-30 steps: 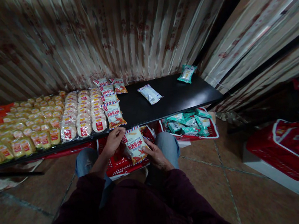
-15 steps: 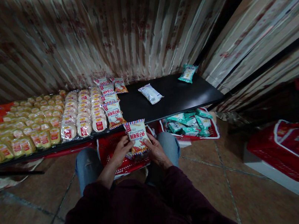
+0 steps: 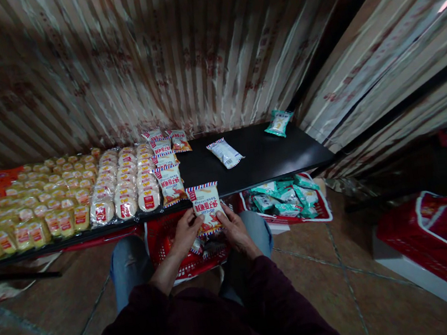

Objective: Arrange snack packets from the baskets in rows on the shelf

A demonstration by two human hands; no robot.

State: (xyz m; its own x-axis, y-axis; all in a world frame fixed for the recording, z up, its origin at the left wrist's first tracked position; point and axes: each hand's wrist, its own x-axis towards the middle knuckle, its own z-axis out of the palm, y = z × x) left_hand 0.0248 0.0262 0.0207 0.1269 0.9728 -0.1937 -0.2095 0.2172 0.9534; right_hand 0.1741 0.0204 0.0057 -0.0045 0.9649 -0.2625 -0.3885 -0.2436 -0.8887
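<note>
Beyond the fingers of both hands, pleated sheeting [image 3: 173,57] rises behind a long black shelf [image 3: 265,167]. Below the fingers, between the knees, sits a red basket [image 3: 161,249], its contents partly hidden; to their right stands a second basket [image 3: 326,205], heaped with green packets [image 3: 287,197]. Ahead and left of the fingers, the shelf carries rows of yellow packs [image 3: 66,222], then round white packs [image 3: 126,205], then a column of snack packets [image 3: 171,185] whose nearest one lies just past the left fingers. Farther ahead, toward the right, a lone pale packet [image 3: 225,153] lies flat.

Left hand [image 3: 185,232] and right hand [image 3: 236,231] share one held packet [image 3: 206,206], printed face toward the wearer, near the shelf's front edge. The left fingers pinch its left side narrowly; the right thumb presses its right side, the other right fingers mostly hidden behind.
</note>
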